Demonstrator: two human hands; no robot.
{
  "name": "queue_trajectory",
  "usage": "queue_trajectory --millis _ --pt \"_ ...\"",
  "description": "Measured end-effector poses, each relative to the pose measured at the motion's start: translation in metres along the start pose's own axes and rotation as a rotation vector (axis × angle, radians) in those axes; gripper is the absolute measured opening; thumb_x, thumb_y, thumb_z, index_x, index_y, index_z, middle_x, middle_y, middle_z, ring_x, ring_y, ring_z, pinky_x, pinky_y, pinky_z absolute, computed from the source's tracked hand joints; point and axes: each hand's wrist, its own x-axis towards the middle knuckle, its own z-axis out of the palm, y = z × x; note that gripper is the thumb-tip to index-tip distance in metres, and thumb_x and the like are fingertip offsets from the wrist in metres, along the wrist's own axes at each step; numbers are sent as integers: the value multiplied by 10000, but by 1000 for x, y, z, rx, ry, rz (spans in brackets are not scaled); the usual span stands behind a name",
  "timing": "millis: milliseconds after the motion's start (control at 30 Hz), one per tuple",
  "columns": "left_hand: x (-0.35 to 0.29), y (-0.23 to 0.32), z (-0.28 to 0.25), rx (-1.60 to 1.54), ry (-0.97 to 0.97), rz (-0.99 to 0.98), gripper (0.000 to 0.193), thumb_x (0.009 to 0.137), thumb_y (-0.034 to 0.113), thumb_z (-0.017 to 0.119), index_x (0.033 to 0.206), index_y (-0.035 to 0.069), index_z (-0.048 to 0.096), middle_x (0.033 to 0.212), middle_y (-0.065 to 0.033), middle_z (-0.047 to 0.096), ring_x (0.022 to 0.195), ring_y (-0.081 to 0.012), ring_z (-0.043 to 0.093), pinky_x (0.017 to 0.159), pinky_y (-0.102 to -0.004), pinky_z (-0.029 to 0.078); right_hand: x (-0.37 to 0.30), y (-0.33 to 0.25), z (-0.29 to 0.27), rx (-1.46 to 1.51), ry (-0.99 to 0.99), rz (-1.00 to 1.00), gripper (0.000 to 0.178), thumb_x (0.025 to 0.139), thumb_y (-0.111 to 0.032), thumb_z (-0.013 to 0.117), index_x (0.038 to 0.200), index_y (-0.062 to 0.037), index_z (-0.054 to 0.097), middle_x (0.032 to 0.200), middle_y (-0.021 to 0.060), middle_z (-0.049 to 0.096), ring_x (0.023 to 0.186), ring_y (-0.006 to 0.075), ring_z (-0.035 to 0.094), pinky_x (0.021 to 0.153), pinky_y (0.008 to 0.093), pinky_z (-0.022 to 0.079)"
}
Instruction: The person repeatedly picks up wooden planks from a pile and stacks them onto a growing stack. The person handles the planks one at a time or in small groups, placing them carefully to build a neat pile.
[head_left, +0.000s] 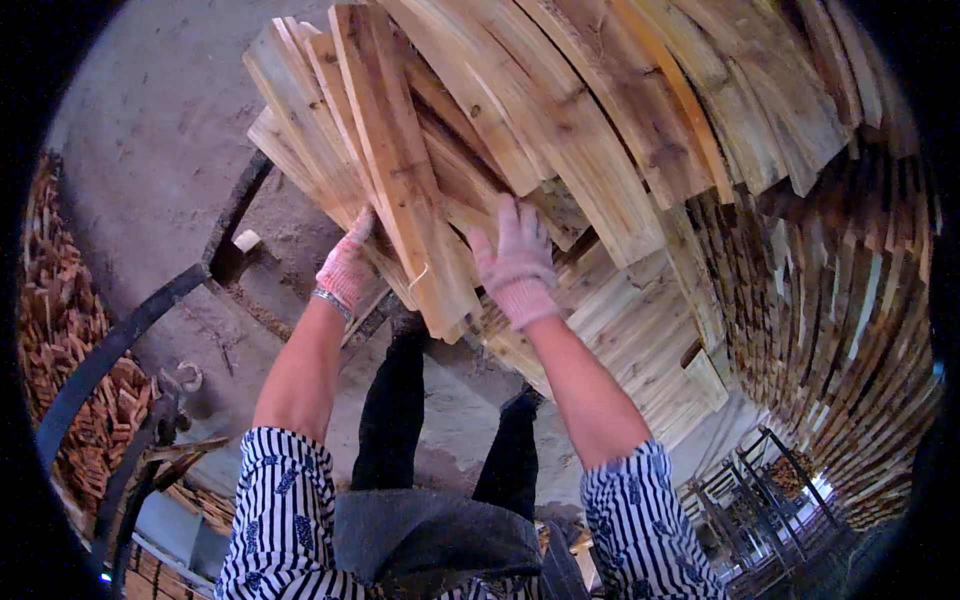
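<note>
From here I judge the step to be steadying the long plank [393, 150] at upper centre, my left hand [345, 265] against boards [300, 110] on its left, that grip too hidden to tell, my right hand [515, 258] spread near the plank's lower right edge, the next move likely needing a firmer right-side hold.

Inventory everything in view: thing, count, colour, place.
Loose boards: several, tan, upper centre
Layered boards: many, tan, upper right
Planks: many, pale, right of centre
Stacked wood: many, brown, far right
Wood pieces: many, reddish, far left
Curved bar: one, dark, left
Block: one, white, beside the bar
Frame: one, black, lower right
Floor: one, grey, upper left
Sleeves: two, navy-and-white, bottom
Legs: two, black, lower centre
Left hand: one, pink-gloved, centre-left
Right hand: one, pink-gloved, centre
</note>
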Motion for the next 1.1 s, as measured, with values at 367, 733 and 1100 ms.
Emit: queue_trajectory --millis 367,733,1100 --pt "3 7 -39 56 82 -15 493 925 291 736 1344 90 574 1342 -60 607 1254 -240 566 1101 -425 443 29 -22 -26 -142 -461 196 956 877 -680 539 1549 -62 256 1496 262 362 1366 484 352 1126 527 329" --pt "-12 -7 -36 1 82 -52 503 912 268 728 1358 109 561 1334 -69 614 1250 -277 563 1096 -462 445 54 -37 -23 -95 -687 265 1120 763 -724 680 1542 -57 229 1521 257 361 1398 396 393 1143 469 360" --pt "-91 21 24 144 221 42 646 919 316 708 1439 13 471 1388 -118 575 1300 -293 533 1117 -456 427 60 -61 -22 270 -765 64 1288 725 -766 702 1549 63 162 1491 290 420 1397 402 421 1150 415 361"
